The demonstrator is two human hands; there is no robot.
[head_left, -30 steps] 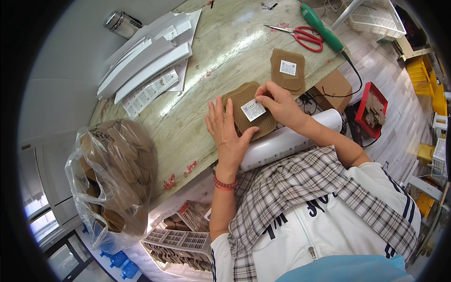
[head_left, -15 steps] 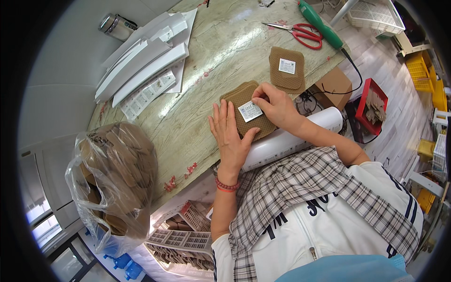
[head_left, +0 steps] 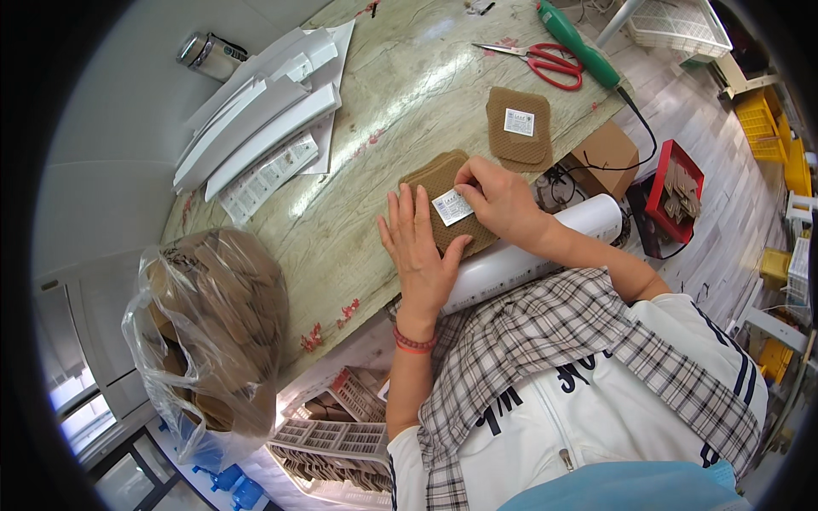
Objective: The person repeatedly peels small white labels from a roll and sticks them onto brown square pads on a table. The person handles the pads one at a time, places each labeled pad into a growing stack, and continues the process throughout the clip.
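In the middle of the frame, a stack of brown, rounded-corner sheets with a textured surface lies near the edge of a pale marbled tabletop, with a small white rectangular printed label on its top face. The left hand is open and flat, fingers stretched and slightly spread along the stack's left side, thumb reaching over its lower part. The right hand is curled, thumb and forefinger closed in a pinch on the label's upper right corner. Just below the stack, a thick white roll lies slantwise between the tabletop and the person's body. To the upper right of the hands, a second brown stack bears a similar white label, and above it are metal scissors with red handles and a green, rod-shaped corded tool. Long white paper strips are heaped in the upper left, beside a silvery cylindrical flask. At the lower left, a clear plastic bag holds brown pieces. A red-rimmed box at the right holds small brownish pieces.
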